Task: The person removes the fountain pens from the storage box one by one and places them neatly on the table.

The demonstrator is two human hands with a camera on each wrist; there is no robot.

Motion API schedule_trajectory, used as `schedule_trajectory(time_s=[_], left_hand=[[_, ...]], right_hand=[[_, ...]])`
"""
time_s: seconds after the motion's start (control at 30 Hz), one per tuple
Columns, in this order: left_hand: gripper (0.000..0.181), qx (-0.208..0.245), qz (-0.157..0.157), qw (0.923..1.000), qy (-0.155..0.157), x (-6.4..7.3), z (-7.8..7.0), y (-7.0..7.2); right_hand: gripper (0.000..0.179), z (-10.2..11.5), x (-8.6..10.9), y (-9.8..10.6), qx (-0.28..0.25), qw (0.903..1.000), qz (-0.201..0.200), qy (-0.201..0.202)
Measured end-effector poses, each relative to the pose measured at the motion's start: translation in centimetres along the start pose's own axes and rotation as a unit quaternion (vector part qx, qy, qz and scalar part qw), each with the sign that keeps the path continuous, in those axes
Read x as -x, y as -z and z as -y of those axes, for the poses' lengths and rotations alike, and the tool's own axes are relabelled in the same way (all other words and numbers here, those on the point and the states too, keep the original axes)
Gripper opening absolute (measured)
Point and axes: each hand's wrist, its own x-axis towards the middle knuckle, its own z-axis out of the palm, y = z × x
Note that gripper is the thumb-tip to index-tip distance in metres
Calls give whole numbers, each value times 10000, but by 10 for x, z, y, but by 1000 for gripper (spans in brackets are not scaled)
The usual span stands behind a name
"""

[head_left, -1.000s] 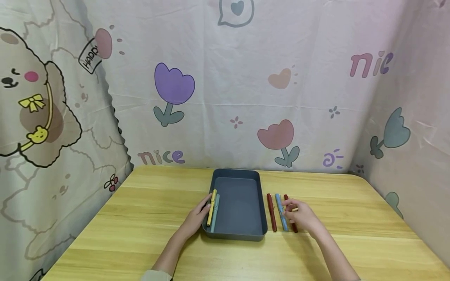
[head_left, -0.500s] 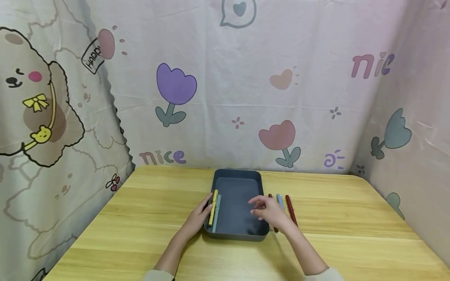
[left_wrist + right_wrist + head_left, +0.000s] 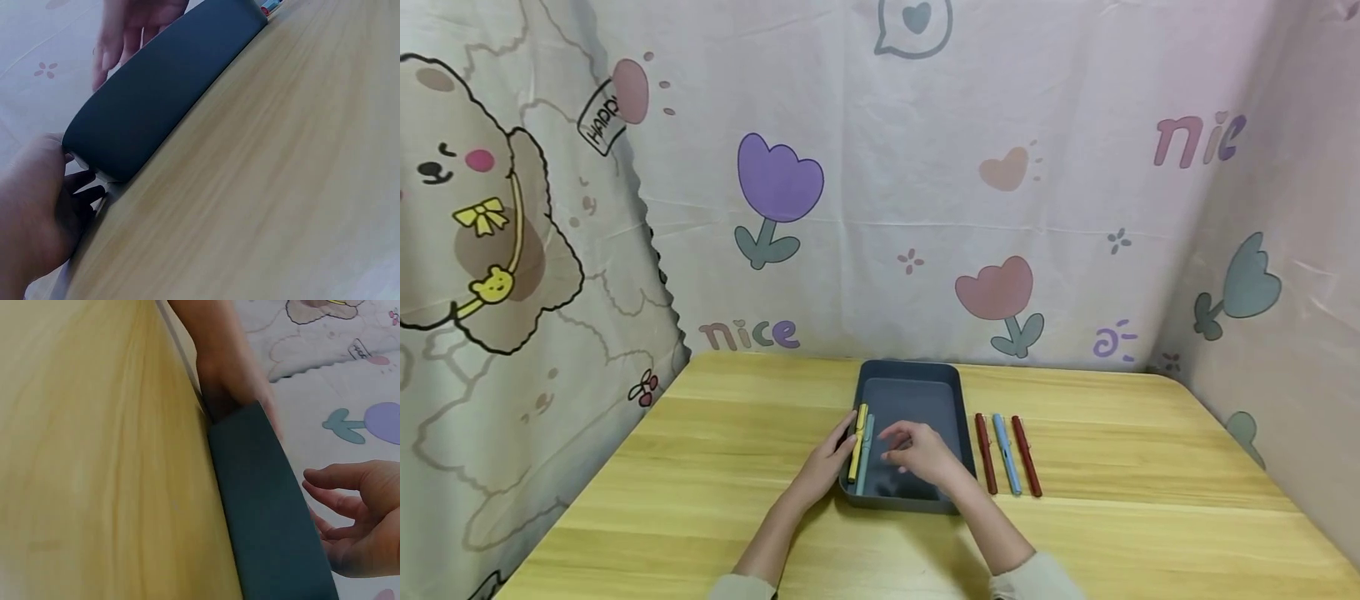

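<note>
A dark grey tray (image 3: pixel 917 505) stands on the table, seen from its outer side in both wrist views. My left hand (image 3: pixel 822 472) grips its left side, thumb at the rim. Along that inner side lie a yellow pen (image 3: pixel 857 446) and a teal pen (image 3: pixel 866 454), side by side. Above the tray floor, just right of the teal pen, is my right hand (image 3: pixel 921 454). Its fingers bend loosely, thumb and forefinger tips close together in the right wrist view, with nothing visible between them.
Right of the tray a dark red pen (image 3: pixel 986 454), a light blue pen (image 3: pixel 1007 454) and another red pen (image 3: pixel 1027 457) lie in a row on the wooden table (image 3: pixel 1112 467). A patterned cloth (image 3: pixel 865 167) hangs behind and at both sides.
My right hand has moved left, from over the pens beside the tray to above its inside. The left hand stays at the tray's left side. The three pens at the right still lie there.
</note>
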Motion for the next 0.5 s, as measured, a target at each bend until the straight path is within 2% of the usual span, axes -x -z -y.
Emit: schedule_trajectory(time_s=[0.2,0.5], left_hand=[[51,9,13,10000,26,-2,0,0],[51,-60,29,10000,56,-2,1,1]], right_hand=[[22,0,-7,-17,-195,9997,82,-97],[19,-3,-13,-33,72,9999,59,-146]])
